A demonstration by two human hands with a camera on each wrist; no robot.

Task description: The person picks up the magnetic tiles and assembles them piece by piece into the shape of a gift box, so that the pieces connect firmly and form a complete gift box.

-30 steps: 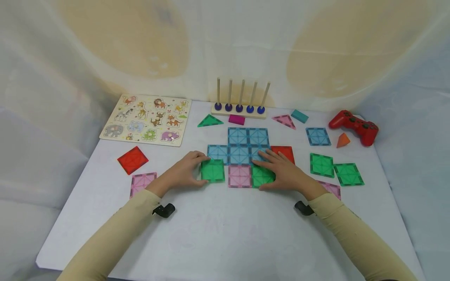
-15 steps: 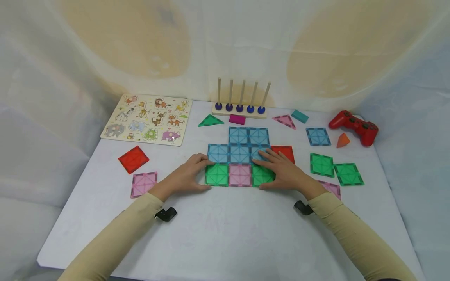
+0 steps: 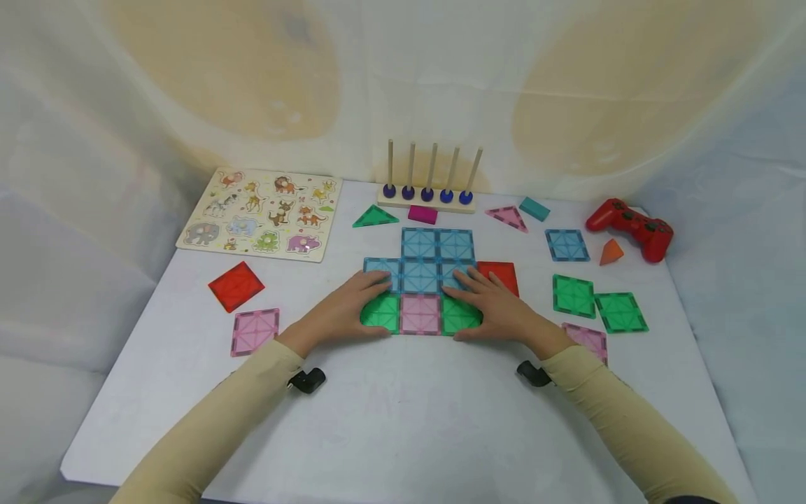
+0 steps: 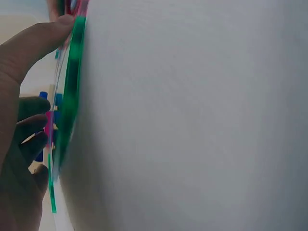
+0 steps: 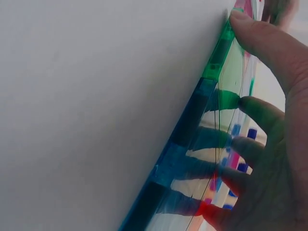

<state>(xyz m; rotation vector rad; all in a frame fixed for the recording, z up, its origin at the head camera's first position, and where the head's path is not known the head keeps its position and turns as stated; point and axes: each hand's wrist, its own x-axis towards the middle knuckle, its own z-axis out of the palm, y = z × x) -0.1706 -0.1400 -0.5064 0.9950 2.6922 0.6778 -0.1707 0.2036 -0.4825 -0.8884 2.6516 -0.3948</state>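
Observation:
My left hand (image 3: 343, 308) spans a green square magnetic tile (image 3: 385, 315); its fingers reach over a light blue tile (image 3: 378, 266) behind. In the left wrist view, the thumb (image 4: 43, 38) touches a green tile's edge (image 4: 73, 72). My right hand (image 3: 504, 315), fingers spread, rests over another green tile (image 3: 455, 316) and a blue tile (image 3: 450, 273). Its thumb (image 5: 260, 36) is at a green edge (image 5: 219, 55) in the right wrist view. Between the green tiles lies a pink tile (image 3: 420, 315). Several blue tiles (image 3: 420, 276) adjoin behind; a red tile (image 3: 506, 276) is at their right.
Loose tiles lie left, red (image 3: 236, 287) and pink (image 3: 255, 332), and right, blue (image 3: 567, 245), green (image 3: 573, 296), green (image 3: 621, 312) and pink (image 3: 588, 340). Behind stand an animal puzzle board (image 3: 258, 213) and a peg stand (image 3: 428, 199). A red game controller (image 3: 632, 227) lies far right.
My left hand brought the left green tile down flush against the pink tile, then slid right, farther over it. The right hand stays nearly in place on its tiles.

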